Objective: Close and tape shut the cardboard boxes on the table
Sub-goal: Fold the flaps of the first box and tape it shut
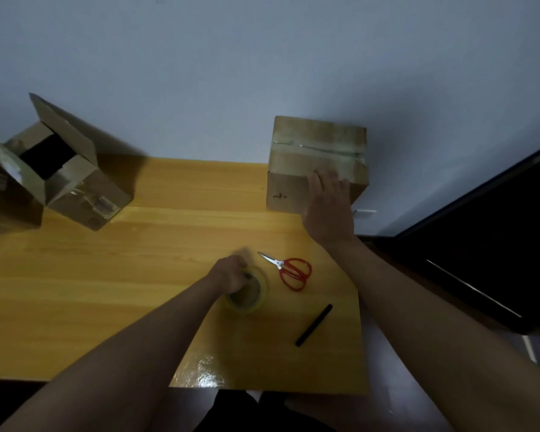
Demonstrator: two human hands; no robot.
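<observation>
Two boxes (317, 163), one tape roll (247, 294)

leftmost box (3, 188) blurred, cut by frame edge

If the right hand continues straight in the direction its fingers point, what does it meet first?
The right hand already lies against the taped box. Its fingers point up over the box's top, so it would probably slide along the tape strip, then towards the wall.

Taped box (317, 157) far right; open box (72, 173) (flaps up) left.
</observation>
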